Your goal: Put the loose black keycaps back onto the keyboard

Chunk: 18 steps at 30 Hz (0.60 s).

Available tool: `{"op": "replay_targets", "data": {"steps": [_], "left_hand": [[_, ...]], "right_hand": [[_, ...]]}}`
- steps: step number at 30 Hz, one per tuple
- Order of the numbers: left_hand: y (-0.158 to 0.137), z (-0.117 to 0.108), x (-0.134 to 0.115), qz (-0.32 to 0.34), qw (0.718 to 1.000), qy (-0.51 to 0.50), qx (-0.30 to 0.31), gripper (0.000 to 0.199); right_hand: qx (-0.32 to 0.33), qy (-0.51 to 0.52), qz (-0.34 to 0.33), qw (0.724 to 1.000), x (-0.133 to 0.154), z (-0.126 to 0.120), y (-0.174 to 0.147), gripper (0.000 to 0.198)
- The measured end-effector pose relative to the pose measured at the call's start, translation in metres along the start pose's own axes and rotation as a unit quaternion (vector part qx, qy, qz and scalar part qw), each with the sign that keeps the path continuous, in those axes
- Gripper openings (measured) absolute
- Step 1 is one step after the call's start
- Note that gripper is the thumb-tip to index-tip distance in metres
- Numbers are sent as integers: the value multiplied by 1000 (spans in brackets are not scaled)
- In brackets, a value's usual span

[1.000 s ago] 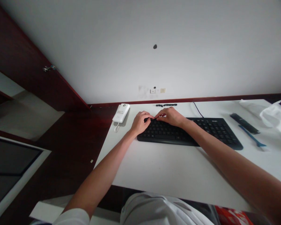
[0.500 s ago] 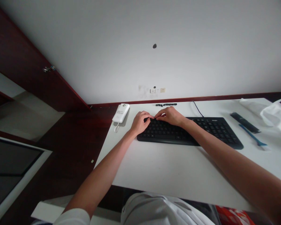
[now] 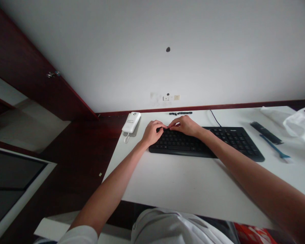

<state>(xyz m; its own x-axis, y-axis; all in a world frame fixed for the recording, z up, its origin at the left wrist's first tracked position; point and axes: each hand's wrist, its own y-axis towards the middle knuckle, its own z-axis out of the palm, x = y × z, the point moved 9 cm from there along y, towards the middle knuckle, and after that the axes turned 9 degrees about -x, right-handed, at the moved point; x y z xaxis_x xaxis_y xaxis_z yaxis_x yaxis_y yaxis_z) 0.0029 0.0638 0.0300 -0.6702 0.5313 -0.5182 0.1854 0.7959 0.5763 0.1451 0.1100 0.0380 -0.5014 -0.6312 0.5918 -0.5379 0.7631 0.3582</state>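
Note:
A black keyboard [image 3: 183,147] lies on the white table, its cable running off the back. Over its upper left corner my left hand [image 3: 152,131] is closed, with thumb and index finger bent together at the top row of keys. Opposite it, my right hand [image 3: 184,125] is pinched, its fingertips almost meeting those of the left. Something small and dark shows between the fingertips, too small to make out. Just behind the hands lies a row of small loose black keycaps [image 3: 185,113].
A white power bank [image 3: 131,122] with a short cable lies left of the keyboard. To the right are a dark flat strip [image 3: 265,133], a blue-handled brush [image 3: 274,146] and a crumpled white plastic bag [image 3: 297,123]. The wall with sockets [image 3: 171,98] rises behind the table [image 3: 173,179].

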Motion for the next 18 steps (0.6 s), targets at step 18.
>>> {"op": "replay_targets", "data": {"steps": [18], "left_hand": [[0,-1,-2,-2,1000,-5,-5,24]], "right_hand": [[-6,14,-5,1000,-1,4,-1,15]]}}
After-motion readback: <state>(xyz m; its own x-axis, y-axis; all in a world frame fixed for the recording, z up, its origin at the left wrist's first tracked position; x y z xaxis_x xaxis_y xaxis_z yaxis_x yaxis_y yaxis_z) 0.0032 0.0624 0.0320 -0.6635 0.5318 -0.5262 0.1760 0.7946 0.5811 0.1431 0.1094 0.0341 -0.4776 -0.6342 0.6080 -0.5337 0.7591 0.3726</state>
